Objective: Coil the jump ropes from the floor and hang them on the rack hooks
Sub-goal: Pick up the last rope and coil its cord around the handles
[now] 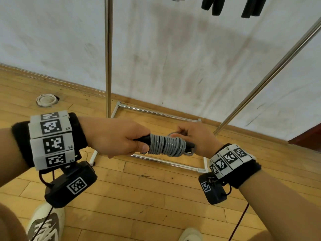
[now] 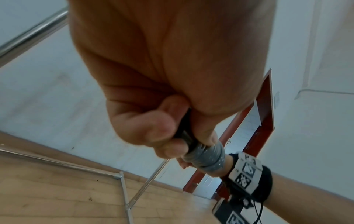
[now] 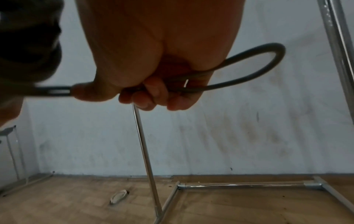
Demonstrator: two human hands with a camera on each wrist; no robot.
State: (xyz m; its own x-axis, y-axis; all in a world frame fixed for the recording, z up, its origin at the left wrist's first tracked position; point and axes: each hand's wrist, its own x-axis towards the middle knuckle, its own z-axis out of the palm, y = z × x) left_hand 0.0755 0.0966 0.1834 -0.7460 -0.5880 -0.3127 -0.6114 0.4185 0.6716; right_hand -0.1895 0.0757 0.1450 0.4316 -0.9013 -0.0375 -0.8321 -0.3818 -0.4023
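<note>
The head view was evenly bright and sharp, with a soft grey shadow on the wall (image 1: 173, 49) behind the rack poles (image 1: 108, 56) — those poles bowed outward toward the frame edges. Both wrist views were dimmer and bluish; the left hand (image 2: 162, 75) and right hand (image 3: 162, 53) loomed underexposed and soft — blurred nearest the lens.

Both forearms reach forward at about the same height, each wrist wrapped in a black band carrying marker tags and a small camera. The left hand (image 1: 118, 136) is curled in a fist around the black handle of the jump rope (image 1: 165, 144), thumb lying along it. The right hand (image 1: 196, 136) meets it from the opposite side, fingers (image 3: 151, 97) curled, pinching a loop of the grey cord.
</note>
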